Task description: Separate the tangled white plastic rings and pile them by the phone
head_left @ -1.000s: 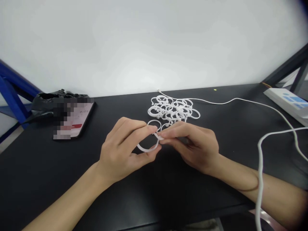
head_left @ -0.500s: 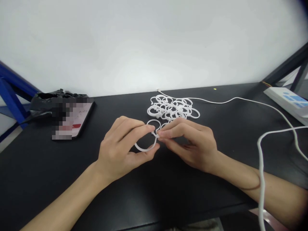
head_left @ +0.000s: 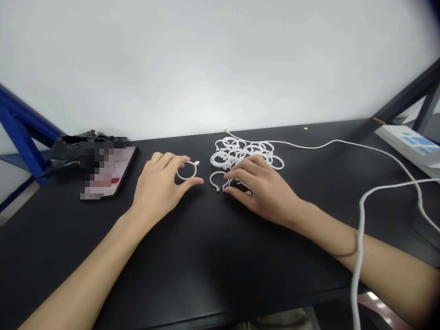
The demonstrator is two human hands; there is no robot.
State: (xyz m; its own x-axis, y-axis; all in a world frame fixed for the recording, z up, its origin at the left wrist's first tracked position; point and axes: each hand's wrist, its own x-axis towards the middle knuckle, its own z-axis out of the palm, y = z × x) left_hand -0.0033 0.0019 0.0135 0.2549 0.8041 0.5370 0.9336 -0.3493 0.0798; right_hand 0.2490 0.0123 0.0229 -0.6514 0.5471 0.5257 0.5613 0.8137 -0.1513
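Note:
A white plastic ring (head_left: 186, 178), closed into a loop with a small knob at its upper right, is by the fingers of my left hand (head_left: 162, 183). That hand's thumb and fingers are apart around the ring, the fingers at its upper edge. Nearer the middle, an open white ring (head_left: 211, 179) with a gap at its front lies on the black table. My right hand (head_left: 263, 185) reaches over to this ring's right side, thumb and index finger apart by its end. Under the right palm, more white rings are partly hidden.
Behind my right hand lies a heap of white rings (head_left: 237, 149). A white cable (head_left: 309, 147) runs along the back, and another stretch crosses before my right forearm. At the left are a phone (head_left: 115, 172) and black plastic (head_left: 65, 149); a white box (head_left: 409, 142) stands right.
My left hand has carried the joined ring away to the left and spread its fingers. My right hand has let go of that ring and opened beside the gapped ring.

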